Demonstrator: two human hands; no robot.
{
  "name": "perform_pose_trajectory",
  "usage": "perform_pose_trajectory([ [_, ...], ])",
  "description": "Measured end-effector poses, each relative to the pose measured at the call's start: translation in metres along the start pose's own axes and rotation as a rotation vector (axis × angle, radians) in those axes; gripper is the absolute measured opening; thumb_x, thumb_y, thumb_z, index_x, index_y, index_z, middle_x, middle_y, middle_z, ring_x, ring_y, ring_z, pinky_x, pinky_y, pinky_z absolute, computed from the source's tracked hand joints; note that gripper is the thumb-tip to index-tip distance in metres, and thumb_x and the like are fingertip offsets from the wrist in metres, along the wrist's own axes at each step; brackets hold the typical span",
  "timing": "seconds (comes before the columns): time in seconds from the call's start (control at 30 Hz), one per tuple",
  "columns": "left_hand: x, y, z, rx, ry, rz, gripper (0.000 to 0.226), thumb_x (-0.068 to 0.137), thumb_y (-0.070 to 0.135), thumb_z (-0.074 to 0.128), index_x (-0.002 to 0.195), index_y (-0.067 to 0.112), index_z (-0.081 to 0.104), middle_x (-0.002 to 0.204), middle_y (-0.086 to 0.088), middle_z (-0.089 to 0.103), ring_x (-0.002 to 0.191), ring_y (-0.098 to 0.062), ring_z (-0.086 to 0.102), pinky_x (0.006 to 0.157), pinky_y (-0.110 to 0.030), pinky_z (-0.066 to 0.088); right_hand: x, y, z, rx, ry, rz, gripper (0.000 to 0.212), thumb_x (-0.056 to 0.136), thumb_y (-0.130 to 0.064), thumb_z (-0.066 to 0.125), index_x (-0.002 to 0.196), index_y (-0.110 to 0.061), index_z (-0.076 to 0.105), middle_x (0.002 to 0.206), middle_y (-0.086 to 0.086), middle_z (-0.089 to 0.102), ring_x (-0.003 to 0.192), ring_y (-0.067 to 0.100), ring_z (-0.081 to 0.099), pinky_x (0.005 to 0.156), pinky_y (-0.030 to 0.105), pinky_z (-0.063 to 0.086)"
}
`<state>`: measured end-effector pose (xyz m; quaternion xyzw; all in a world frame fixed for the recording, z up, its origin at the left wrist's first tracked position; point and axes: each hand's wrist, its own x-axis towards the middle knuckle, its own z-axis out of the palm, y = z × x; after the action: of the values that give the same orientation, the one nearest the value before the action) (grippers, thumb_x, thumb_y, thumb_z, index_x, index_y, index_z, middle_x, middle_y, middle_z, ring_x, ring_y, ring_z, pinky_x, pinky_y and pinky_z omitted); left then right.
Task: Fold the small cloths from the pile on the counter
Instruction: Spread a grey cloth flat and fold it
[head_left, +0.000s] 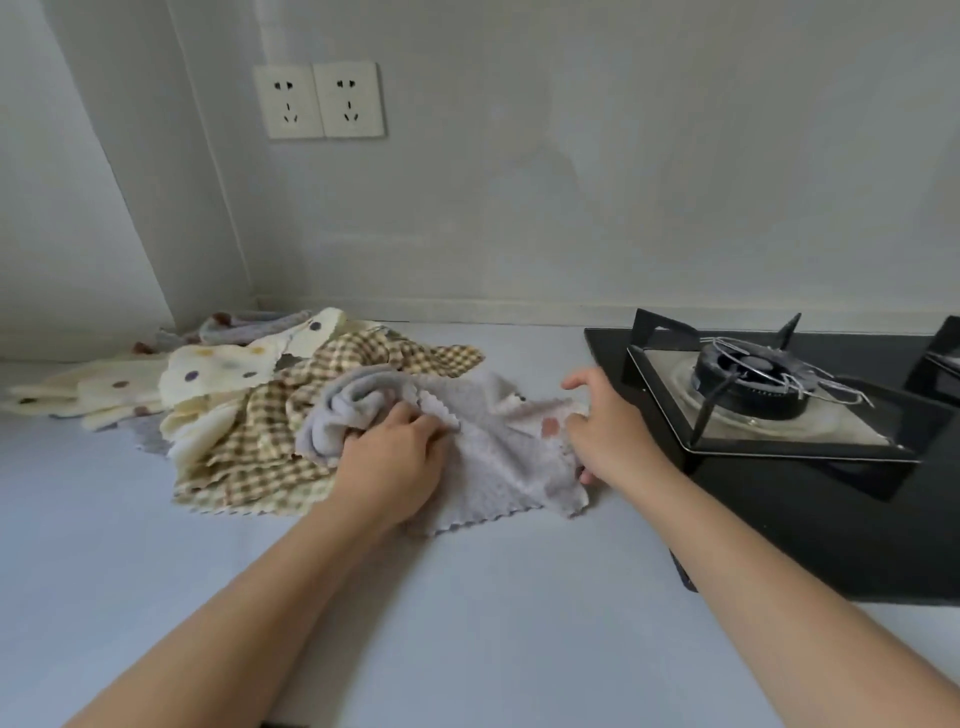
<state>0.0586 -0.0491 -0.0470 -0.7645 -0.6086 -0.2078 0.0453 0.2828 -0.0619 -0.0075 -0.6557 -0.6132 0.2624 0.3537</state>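
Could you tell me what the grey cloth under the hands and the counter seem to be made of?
Grey cloth: likely soft microfibre or terry, matte; nubby weave, zigzag-cut edge, bunches easily. Counter: probably smooth stone or laminate, pale satin surface; cannot tell which.

Fluffy grey cloth (498, 457); matt counter (467, 597); glossy black hob (810, 545)
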Motion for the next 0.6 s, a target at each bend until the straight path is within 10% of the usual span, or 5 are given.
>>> perform_pose_trajectory([
  [0.2,0.016,-0.052,0.001,-0.004,-0.151,-0.187,0.049,0.102,0.045,0.026,0.147,0.028,0.032,0.158,0.003,0.026,0.147,-0.016,0.017,0.115,-0.036,0.02,-0.004,0.003,-0.014,-0.704,-0.089,0.001,0.021,0.09,-0.01,0.039,0.097,-0.03,0.044,0.108,0.004,0.063,0.093,0.027,0.058,0.071,0.031,0.04],
  [0.33,0.022,-0.085,0.001,-0.022,-0.089,-0.215,0.048,0.102,0.028,0.035,0.149,0.02,0.031,0.157,-0.004,0.029,0.144,-0.021,0.027,0.115,-0.037,0.027,-0.004,0.002,-0.014,-0.898,-0.134,0.021,0.036,0.093,-0.012,0.039,0.127,-0.021,0.046,0.12,0.006,0.058,0.108,0.028,0.056,0.075,0.032,0.038],
  [0.47,0.014,-0.087,-0.001,0.102,0.173,-0.26,0.04,0.095,0.011,0.041,0.132,0.018,0.054,0.136,-0.01,0.052,0.128,-0.032,0.044,0.093,-0.046,0.041,-0.002,0.005,-0.012,-0.899,-0.096,-0.075,0.043,0.099,-0.027,0.044,0.139,-0.02,0.031,0.133,0.008,0.048,0.119,0.028,0.048,0.087,0.038,0.039],
  [0.6,0.012,-0.039,-0.011,0.083,0.316,0.064,0.019,0.084,0.024,0.046,0.083,0.019,0.064,0.085,-0.002,0.064,0.08,-0.029,0.061,0.065,-0.037,0.045,0.001,0.004,-0.004,-0.692,-0.079,-0.356,0.054,0.094,-0.012,0.044,0.147,-0.019,0.031,0.152,0.003,0.03,0.138,0.024,0.031,0.11,0.04,0.031],
])
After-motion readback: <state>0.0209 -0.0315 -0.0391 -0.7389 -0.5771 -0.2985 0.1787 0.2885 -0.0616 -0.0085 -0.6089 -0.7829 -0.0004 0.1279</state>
